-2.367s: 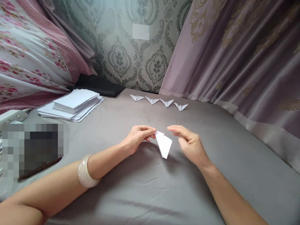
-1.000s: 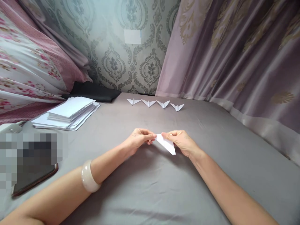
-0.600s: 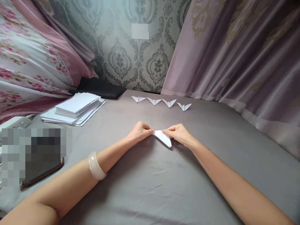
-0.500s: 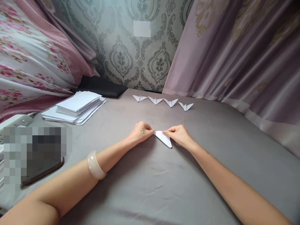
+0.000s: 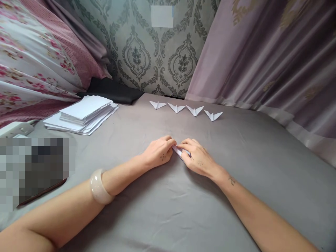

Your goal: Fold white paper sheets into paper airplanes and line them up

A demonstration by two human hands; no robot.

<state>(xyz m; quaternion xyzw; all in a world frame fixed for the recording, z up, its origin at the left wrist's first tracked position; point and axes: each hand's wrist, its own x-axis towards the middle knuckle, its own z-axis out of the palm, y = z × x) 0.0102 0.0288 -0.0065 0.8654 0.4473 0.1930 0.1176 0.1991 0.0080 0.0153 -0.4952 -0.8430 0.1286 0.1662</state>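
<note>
A small folded white paper [image 5: 178, 151] lies slanted on the grey cloth, mostly covered by my fingers. My left hand [image 5: 160, 151] pinches its upper left end, with the fingertips curled in. On the other side, my right hand [image 5: 195, 155] presses along the paper with thumb and fingers closed on it. Only a narrow strip of the paper shows between the hands. Beyond them stand several folded paper planes in a row, among them one paper plane [image 5: 195, 111] with raised wings.
A stack of white paper [image 5: 85, 108] sits at the back left, beside a black cloth-like item [image 5: 115, 91]. At left are a white power strip [image 5: 16, 129] and a blurred dark device [image 5: 43, 175]. Curtains [image 5: 236, 63] hang at right.
The paper's wide triangular flap no longer shows; it is now a narrow strip under my fingers. My right hand has closed further over it. The whole view has tilted slightly downward.
</note>
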